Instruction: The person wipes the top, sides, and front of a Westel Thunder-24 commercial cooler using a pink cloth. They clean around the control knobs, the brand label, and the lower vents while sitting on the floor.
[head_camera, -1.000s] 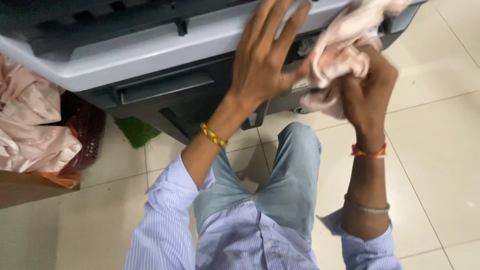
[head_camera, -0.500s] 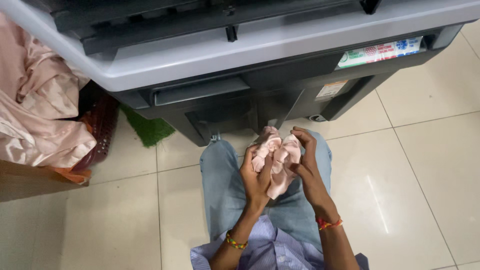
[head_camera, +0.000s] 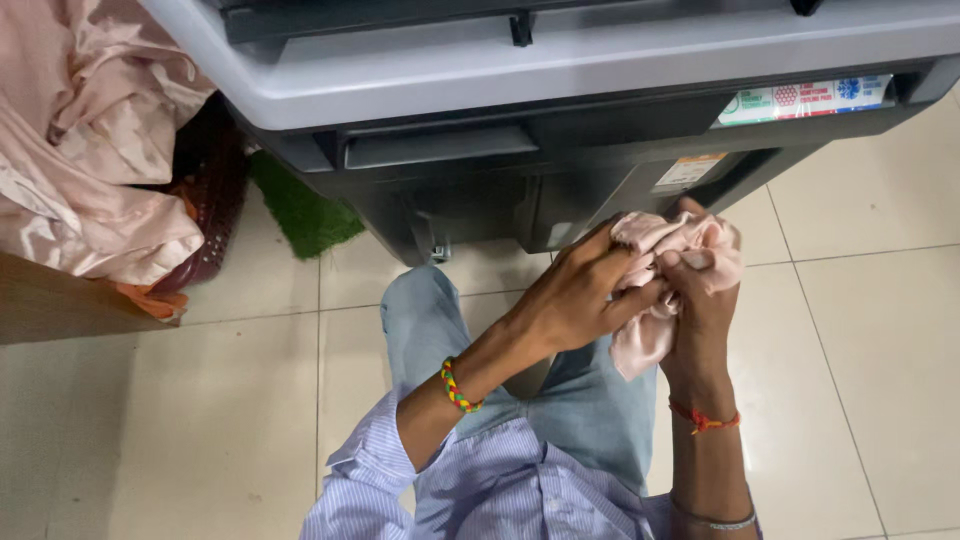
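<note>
A crumpled pale pink cloth (head_camera: 655, 330) is bunched between both my hands, above my knee in blue jeans (head_camera: 430, 310). My left hand (head_camera: 575, 295) grips the cloth from the left, fingers curled over it. My right hand (head_camera: 700, 295) clasps it from the right, thumb on top; part of the cloth hangs down below my hands. A large grey and black office machine (head_camera: 560, 60) stands just in front of me, with its lower front panel (head_camera: 480, 200) behind my hands.
A heap of shiny pink fabric (head_camera: 80, 150) lies at the upper left over a dark red basket (head_camera: 215, 215), on a wooden surface (head_camera: 50, 305). A green mat piece (head_camera: 300, 210) shows under the machine. Beige floor tiles (head_camera: 870, 330) extend to the right.
My hands came down from the machine's top to my lap with the cloth, then shifted up and right; both now squeeze the cloth together.
</note>
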